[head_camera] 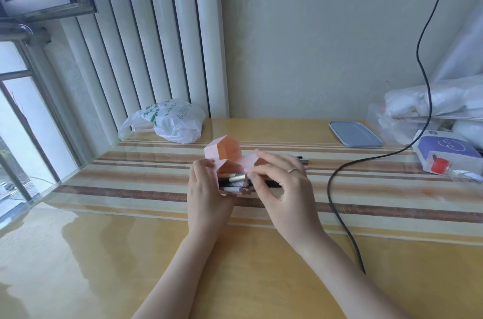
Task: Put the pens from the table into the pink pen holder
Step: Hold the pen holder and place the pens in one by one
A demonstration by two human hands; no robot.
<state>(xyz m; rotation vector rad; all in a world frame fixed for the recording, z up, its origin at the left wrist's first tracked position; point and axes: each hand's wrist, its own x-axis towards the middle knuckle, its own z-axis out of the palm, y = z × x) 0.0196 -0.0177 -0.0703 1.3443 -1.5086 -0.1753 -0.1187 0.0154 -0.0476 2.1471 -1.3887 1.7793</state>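
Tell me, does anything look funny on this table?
Yes. The pink pen holder seems tipped toward the person, held by the left hand and right hand, pens poking out its open end. Another pen lies behind.

Plastic bag [167, 120]; grey lid [354, 133]; cable [337, 175]

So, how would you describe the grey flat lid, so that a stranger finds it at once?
Look at the far edge of the table, right of the hands. The grey-blue lid lies flat there, left of the purple box: the only flat rounded rectangle.
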